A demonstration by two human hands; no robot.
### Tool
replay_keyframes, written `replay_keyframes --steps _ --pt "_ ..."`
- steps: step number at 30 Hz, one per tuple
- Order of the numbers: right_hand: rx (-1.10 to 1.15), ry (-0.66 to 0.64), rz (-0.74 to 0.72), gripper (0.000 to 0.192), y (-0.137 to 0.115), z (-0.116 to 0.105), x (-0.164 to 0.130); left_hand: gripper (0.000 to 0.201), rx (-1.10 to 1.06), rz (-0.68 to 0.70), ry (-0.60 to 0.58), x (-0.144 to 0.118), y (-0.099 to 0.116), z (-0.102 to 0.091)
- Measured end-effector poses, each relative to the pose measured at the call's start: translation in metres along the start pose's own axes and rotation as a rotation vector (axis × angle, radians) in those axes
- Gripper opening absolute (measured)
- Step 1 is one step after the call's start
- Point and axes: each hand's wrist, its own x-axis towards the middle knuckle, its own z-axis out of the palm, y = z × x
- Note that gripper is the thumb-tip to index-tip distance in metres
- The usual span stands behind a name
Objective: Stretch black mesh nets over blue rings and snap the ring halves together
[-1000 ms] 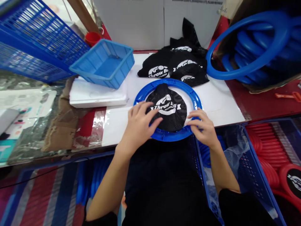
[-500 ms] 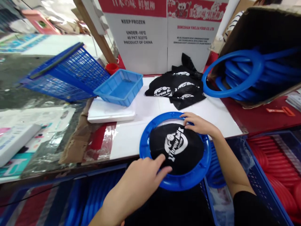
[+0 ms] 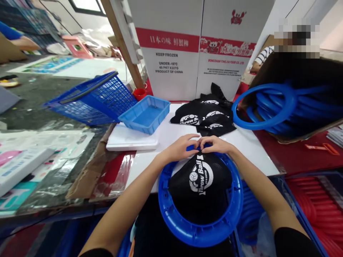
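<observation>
A blue plastic ring [image 3: 200,235] hangs over the table's front edge, its far rim on the white tabletop. Inside it lies a round of black mesh fabric [image 3: 214,169] printed "Throw Ball". My left hand [image 3: 183,147] and my right hand [image 3: 215,144] meet at the ring's far rim. Their fingers pinch the fabric's upper edge there, almost touching each other; the fingertips partly cover the rim. The fabric is drawn up to a peak under them and hangs loose from the near part of the ring. Behind the hands is a pile of similar black fabric pieces [image 3: 199,114].
A light blue tray [image 3: 146,115] sits on white slabs [image 3: 131,140], beside a tilted blue basket [image 3: 93,100]. At right, an open carton holds several blue rings [image 3: 276,107]. Red rings [image 3: 316,203] fill a crate below. White cartons [image 3: 171,78] stand behind; a person's striped sleeve [image 3: 265,55] shows.
My left hand has moved from the ring's near left to the far rim, beside my right hand, which shifted left. The fabric's edge is now pinched there. The ring sits nearer my body.
</observation>
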Motion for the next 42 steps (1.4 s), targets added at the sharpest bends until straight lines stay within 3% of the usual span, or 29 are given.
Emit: replay_keyframes --steps 3,6,11,20,33,42 --pt "0.009 0.031 0.006 0.03 0.001 -0.002 0.005 0.016 -0.065 -0.034 0.049 -0.006 0.004 0.005" --pt "-0.053 0.105 0.024 0.026 0.001 0.003 0.007 0.026 -0.115 -0.162 0.002 -0.005 0.008 0.007" --pt "-0.185 0.224 -0.089 0.01 -0.003 0.014 -0.001 0.014 -0.247 -0.263 -0.056 -0.003 0.004 0.002" --pt "-0.456 0.364 -0.252 0.019 0.0 0.027 -0.007 0.014 -0.281 -0.372 0.123 -0.011 0.002 -0.006" --pt "-0.579 0.343 -0.205 0.035 0.002 0.035 -0.008 0.012 -0.219 -0.37 0.178 -0.008 0.006 0.002" --pt "-0.562 0.375 -0.073 0.032 -0.003 0.039 0.0 0.01 -0.179 -0.408 0.168 0.004 0.001 0.004"
